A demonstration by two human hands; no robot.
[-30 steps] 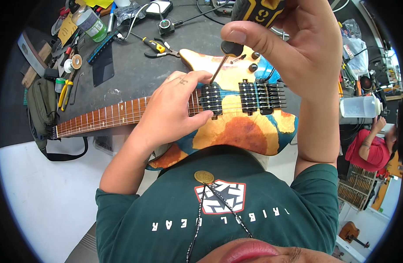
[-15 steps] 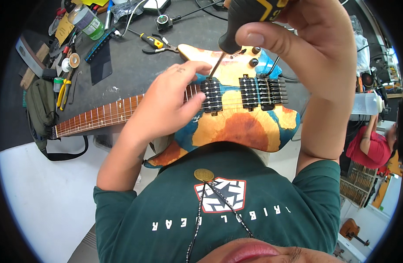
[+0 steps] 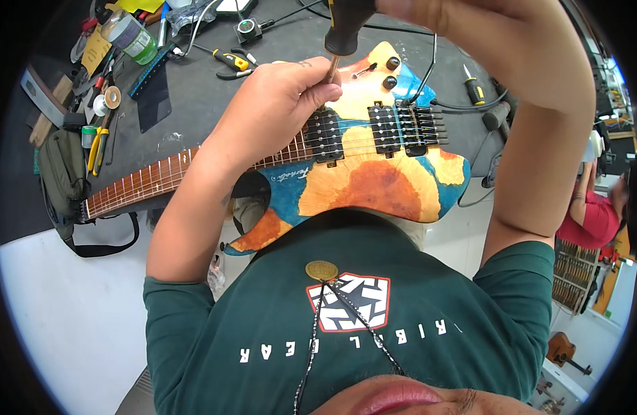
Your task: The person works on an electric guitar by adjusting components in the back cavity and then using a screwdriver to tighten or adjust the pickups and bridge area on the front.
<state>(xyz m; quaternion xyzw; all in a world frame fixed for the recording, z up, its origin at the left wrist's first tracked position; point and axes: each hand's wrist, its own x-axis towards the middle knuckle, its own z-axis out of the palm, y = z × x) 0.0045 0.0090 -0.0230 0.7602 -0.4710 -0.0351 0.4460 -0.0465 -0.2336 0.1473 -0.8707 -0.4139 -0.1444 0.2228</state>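
Note:
An electric guitar [image 3: 363, 190] with a blue, yellow and brown body lies in front of me, its fretted neck pointing left. My right hand [image 3: 463, 24] grips the black handle of a screwdriver [image 3: 344, 33], raised over the guitar's far side. With thumb and fingers, my left hand [image 3: 284, 93] pinches the lower shaft just above the neck pickup [image 3: 325, 135]; the fingers hide the tip. A second black pickup [image 3: 385, 129] and the bridge [image 3: 423, 129] sit to the right under the strings. Two black knobs [image 3: 391, 73] stand on the far part of the body.
Yellow-black pliers [image 3: 234, 62] and another screwdriver [image 3: 475, 88] lie on the dark bench. Cables [image 3: 432, 52] run behind the guitar. A green bottle [image 3: 131, 38], several tools and an olive bag [image 3: 61, 162] crowd the left. A person in red [image 3: 595, 218] is at far right.
The screwdriver has lifted off the neck pickup area and moved left and away from me. My left hand, loosely spread before, has closed around its shaft. The guitar has shifted slightly.

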